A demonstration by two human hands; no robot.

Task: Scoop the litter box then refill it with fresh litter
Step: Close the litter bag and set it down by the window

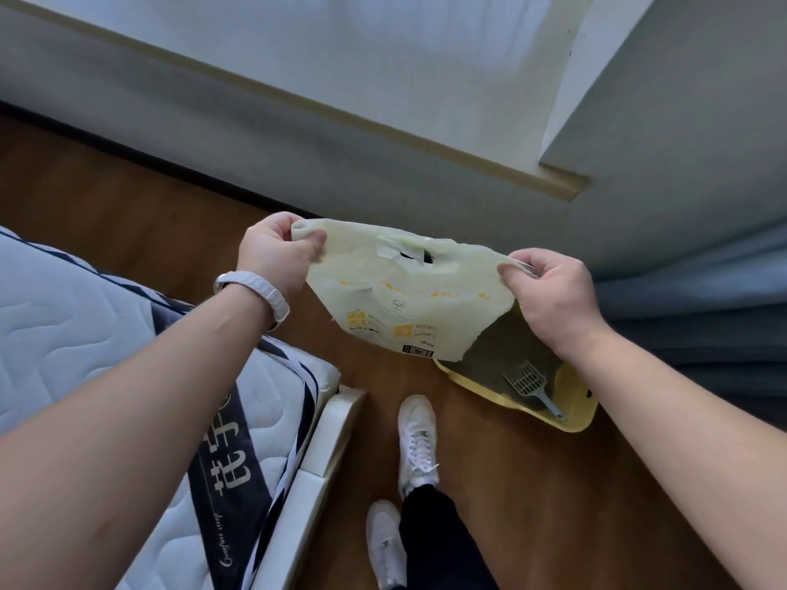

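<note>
I hold a pale yellow litter bag (409, 300) in the air by its top corners. My left hand (274, 253) pinches the left corner and my right hand (553, 295) pinches the right corner. The bag hangs flat, with a cut-out handle near its top edge. Below it on the wooden floor sits the yellow litter box (575, 419), holding grey litter (494, 355). A light blue slotted scoop (530, 387) lies inside the box, its handle toward the near rim. The bag hides the far part of the box.
A mattress (85, 334) on a white bed frame (332, 432) fills the left side. A grey curtain (690, 317) hangs at the right beside the box. A wall with a ledge (426, 142) runs behind. My white shoes (417, 445) stand on the floor between bed and box.
</note>
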